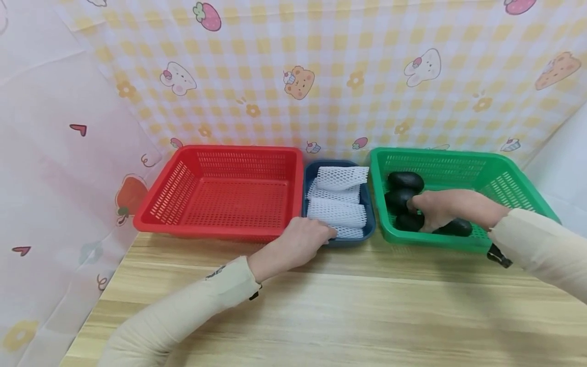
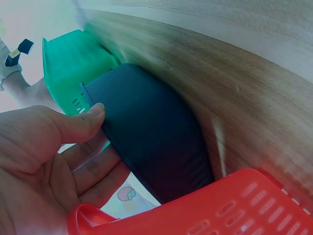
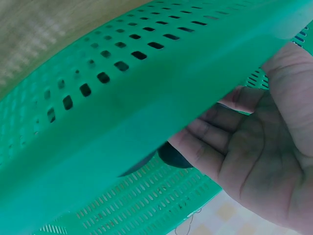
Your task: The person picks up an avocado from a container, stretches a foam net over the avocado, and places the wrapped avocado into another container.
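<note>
My left hand [image 1: 304, 238] reaches over the front left corner of a small blue basket [image 1: 372, 224]. In the left wrist view its thumb lies at the rim and its loosely straight fingers go behind it, near white foam net sleeves [image 1: 337, 213]; the fingertips are hidden. My right hand [image 1: 442, 206] is lowered into a green basket [image 1: 463, 245], with its fingers touching dark oval fruits [image 1: 405, 181], perhaps avocados. Several lie grouped at the basket's left side, and another dark fruit [image 1: 458, 227] is beneath the hand. The basket wall hides the right fingertips in the right wrist view.
A red basket [image 1: 217, 233] with nothing in it stands to the left of the blue one. All three baskets sit side by side on a wooden table [image 1: 321, 311]. Behind them hangs a yellow checked cloth [image 1: 257, 61]. A white cloth [image 1: 55, 168] hangs at the left.
</note>
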Available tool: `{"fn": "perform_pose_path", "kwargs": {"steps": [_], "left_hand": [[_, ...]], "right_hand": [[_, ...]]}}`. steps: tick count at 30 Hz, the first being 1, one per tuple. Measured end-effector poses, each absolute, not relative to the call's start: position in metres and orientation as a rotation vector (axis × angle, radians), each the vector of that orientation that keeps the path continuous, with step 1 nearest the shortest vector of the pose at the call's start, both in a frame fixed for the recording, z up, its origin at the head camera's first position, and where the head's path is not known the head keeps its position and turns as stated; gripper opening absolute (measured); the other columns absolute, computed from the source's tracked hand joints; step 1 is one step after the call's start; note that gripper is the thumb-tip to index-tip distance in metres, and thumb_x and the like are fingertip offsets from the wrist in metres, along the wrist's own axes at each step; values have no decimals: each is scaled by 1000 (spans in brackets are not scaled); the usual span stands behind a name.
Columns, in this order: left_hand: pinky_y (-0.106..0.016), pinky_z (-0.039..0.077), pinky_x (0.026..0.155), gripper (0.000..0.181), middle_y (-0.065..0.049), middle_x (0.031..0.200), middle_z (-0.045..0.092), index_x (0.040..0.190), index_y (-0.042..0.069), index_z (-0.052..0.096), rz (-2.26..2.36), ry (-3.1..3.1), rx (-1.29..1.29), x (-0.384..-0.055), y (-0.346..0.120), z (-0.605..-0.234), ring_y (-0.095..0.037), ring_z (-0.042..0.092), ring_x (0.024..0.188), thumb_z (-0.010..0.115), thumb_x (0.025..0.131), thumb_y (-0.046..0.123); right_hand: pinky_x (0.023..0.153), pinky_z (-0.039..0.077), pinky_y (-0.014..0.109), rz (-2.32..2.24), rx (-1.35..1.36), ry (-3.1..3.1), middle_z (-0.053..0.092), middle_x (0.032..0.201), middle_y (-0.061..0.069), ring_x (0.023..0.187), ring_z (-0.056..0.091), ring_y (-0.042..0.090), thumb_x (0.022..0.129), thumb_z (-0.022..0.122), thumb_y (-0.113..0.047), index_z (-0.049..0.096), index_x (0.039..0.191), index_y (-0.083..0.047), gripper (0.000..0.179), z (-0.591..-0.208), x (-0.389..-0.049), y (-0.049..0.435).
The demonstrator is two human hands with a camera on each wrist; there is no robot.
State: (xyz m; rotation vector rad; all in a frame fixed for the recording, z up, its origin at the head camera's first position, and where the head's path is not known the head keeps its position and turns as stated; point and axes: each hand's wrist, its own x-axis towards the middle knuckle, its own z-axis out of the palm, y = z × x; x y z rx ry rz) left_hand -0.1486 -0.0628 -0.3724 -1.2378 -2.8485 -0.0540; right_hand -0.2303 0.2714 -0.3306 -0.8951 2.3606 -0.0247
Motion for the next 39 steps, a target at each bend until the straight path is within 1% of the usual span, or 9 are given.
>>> {"fn": "perform_pose_path", "kwargs": {"steps": [5, 10, 15, 17, 19, 26, 32, 36, 39], "left_hand": [[-23, 45, 55, 22, 3, 82, 69, 112, 20, 79, -40, -2845, -1242, -147, -63, -373, -12, 55, 64, 79, 90, 21], [-24, 45, 55, 19, 4, 81, 69, 111, 21, 79, -11, -2837, -1236, -147, -62, -372, -12, 55, 64, 76, 92, 21], [-24, 45, 55, 20, 3, 82, 69, 112, 21, 79, -23, -2843, -1236, -146, -62, -373, -12, 56, 64, 77, 91, 20], [-24, 45, 55, 21, 3, 82, 69, 112, 21, 79, -24, -2842, -1239, -146, -62, -373, -12, 55, 64, 77, 91, 20], [-23, 45, 55, 21, 4, 81, 68, 112, 21, 79, -20, -2838, -1238, -146, -62, -373, -12, 55, 63, 77, 91, 20], [-23, 44, 54, 20, 4, 79, 67, 112, 21, 79, -21, -2840, -1234, -146, -61, -373, -11, 53, 62, 75, 93, 19], [-23, 45, 55, 25, 3, 81, 69, 114, 20, 79, -27, -2843, -1239, -147, -61, -373, -12, 55, 63, 79, 89, 21], [-23, 45, 55, 25, 3, 82, 70, 113, 19, 79, -46, -2838, -1234, -148, -62, -373, -13, 55, 62, 81, 87, 21], [-23, 45, 55, 22, 3, 81, 69, 110, 19, 79, -48, -2832, -1230, -148, -62, -373, -13, 54, 62, 81, 88, 20]], "right_hand": [[58, 38, 32, -44, -915, 2346, 48, 76, -1, 62, 43, 13, 89, 79, -18, 59, 100, -6, 26, -330, -230, 270], [59, 39, 33, -61, -884, 2338, 51, 78, 0, 64, 45, 14, 88, 80, -20, 60, 107, -2, 32, -322, -230, 267], [70, 52, 41, -39, -845, 2384, 63, 104, 10, 87, 59, 25, 85, 83, -26, 59, 123, 8, 57, -310, -226, 266], [77, 55, 45, -34, -825, 2412, 63, 116, 15, 99, 62, 32, 84, 84, -29, 56, 129, 11, 67, -305, -224, 266], [79, 55, 47, -38, -821, 2436, 62, 120, 17, 104, 62, 36, 83, 85, -30, 54, 131, 11, 70, -300, -222, 267], [74, 54, 44, -58, -828, 2520, 64, 112, 12, 98, 62, 29, 82, 84, -30, 56, 131, 4, 66, -288, -219, 271], [75, 54, 45, -78, -845, 2566, 64, 118, 14, 95, 63, 25, 83, 83, -28, 54, 134, 5, 67, -278, -217, 273], [71, 52, 41, -85, -847, 2594, 64, 119, 17, 87, 61, 19, 84, 82, -27, 53, 135, 3, 66, -271, -216, 272], [66, 48, 38, -93, -865, 2616, 65, 114, 13, 77, 55, 15, 84, 81, -26, 52, 136, 2, 65, -267, -214, 272]]}}
